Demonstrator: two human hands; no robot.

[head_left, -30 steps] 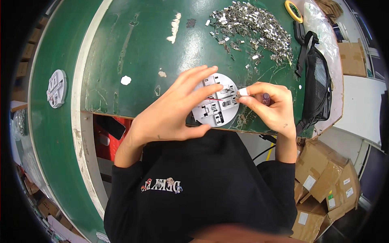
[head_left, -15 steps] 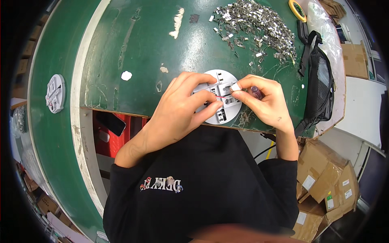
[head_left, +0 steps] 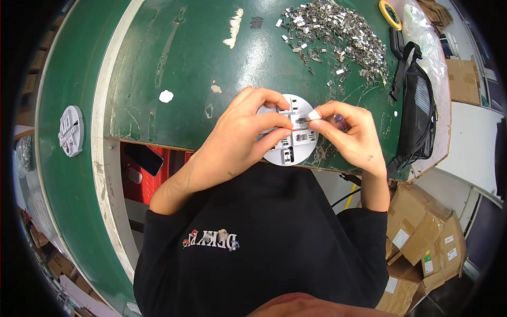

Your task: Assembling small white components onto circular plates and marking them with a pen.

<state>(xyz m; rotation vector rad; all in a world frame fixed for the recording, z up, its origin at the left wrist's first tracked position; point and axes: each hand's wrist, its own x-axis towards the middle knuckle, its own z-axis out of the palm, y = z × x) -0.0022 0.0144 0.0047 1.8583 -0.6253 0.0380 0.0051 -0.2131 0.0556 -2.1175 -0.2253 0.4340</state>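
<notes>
A round light-grey plastic base [head_left: 301, 153] with raised slots and recesses lies near the table's front edge, under both hands. My left hand [head_left: 245, 129] reaches over its left side, thumb and forefinger closed on a thin red wire [head_left: 296, 130]. At the right side, my right hand [head_left: 351, 138] is closed around a dark purple see-through handle [head_left: 339, 123], perhaps a screwdriver's; its shaft is hidden. Its thumb and forefinger come together above the base's slots by a small metal part [head_left: 304, 120]. A small white patch [head_left: 315, 114] shows at the forefinger tip; whether tape or a part, I cannot tell.
A heap of small metal clips [head_left: 343, 39] spreads across the far right of the green table [head_left: 200, 68]. Beyond it are a yellow tape roll [head_left: 390, 15] and a black mesh bag [head_left: 420, 105]. Another round base [head_left: 71, 131] sits on the left-hand green surface. Cardboard boxes [head_left: 422, 227] stand lower right.
The base has shifted slightly right and down in the picture. My right fingertips have moved a little right, and my left thumb and forefinger have come together at the red wire.
</notes>
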